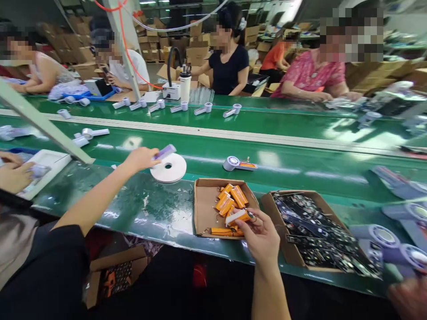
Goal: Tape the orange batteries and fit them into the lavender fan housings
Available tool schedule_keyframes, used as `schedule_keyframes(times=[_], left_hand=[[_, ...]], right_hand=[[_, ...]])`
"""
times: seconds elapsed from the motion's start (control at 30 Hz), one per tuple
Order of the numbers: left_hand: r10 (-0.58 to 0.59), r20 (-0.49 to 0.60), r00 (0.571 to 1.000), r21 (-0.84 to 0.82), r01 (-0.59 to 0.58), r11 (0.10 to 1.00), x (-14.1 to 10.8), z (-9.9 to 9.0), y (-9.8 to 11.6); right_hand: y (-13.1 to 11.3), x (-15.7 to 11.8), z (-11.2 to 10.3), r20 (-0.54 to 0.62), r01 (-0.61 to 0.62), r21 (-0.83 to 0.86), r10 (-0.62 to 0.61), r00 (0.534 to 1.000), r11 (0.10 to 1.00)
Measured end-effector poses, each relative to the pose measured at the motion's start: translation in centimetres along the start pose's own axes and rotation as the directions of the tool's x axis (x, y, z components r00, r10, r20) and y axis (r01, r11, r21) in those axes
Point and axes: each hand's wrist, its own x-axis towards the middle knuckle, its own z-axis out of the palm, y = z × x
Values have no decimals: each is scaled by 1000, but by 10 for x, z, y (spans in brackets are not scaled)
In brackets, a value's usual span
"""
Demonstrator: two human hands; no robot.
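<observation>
My left hand [142, 160] reaches over the bench with its fingers closed on a lavender plastic piece [166, 152], which looks like a fan handle part. Just under it lies a white roll of tape [173, 171]. My right hand [262, 233] pinches an orange battery [245, 216] with a white strip on its upper face. It is held above the front right of a cardboard box [205, 195], where several orange batteries [227, 206] with thin wires lie. Beyond the box, a lavender handheld fan [231, 163] lies on the belt, its handle showing orange inside.
A second cardboard box [290, 255] full of black circuit boards [320, 231] adjoins on the right. Several fan bodies [380, 235] lie farther right, near another person's hand [408, 295]. A slanted metal post [43, 120] crosses the left. Co-workers sit beyond the green belt [283, 146].
</observation>
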Motion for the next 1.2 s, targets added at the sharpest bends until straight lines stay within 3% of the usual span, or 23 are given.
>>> schedule_keyframes(times=[0.03,0.1,0.2,0.27,0.33,0.4,0.43,0.47,0.53,0.63,0.73,0.83,0.97,1.1,1.2], left_hand=[[161,14,987,-13,-161,987,35,-2,35],[427,46,903,-28,-426,904,96,-2,100],[603,69,795,-60,-600,798,161,8,162],[632,75,772,-87,-626,775,189,16,175],[676,100,730,-170,-657,735,209,23,171],[730,87,678,-343,-668,660,222,27,162],[739,54,672,-427,-653,625,227,29,158],[726,15,688,-488,-628,606,230,30,156],[649,-51,759,-515,-577,634,232,33,156],[585,-93,806,-469,-553,688,227,36,164],[580,-107,808,-441,-561,700,223,39,174],[547,-127,828,-433,-542,720,221,43,182],[516,-146,844,-436,-523,732,221,47,189],[510,-154,847,-416,-523,744,225,47,192],[518,-149,842,-397,-531,748,227,46,196]], right_hand=[[-1,0,1,4,-11,0,11,1000,1000],[-2,-2,1,8,-36,-11,36,999,999],[-5,-9,-4,-26,-79,-61,78,997,995],[-11,-7,-9,-46,-102,-113,97,994,988],[-22,10,-8,-71,-96,-167,85,994,981],[-33,48,3,-90,-61,-217,42,995,974],[-35,74,13,-77,-41,-246,23,997,968],[-35,103,25,-44,-17,-296,4,999,955],[-24,159,52,85,21,-472,22,996,882],[5,221,82,275,145,-744,100,956,652],[30,241,92,338,238,-885,200,920,400],[42,240,91,325,260,-934,283,903,243],[45,236,101,340,259,-929,329,881,266],[42,241,117,311,218,-926,296,903,308],[27,254,104,300,198,-919,278,913,341]])
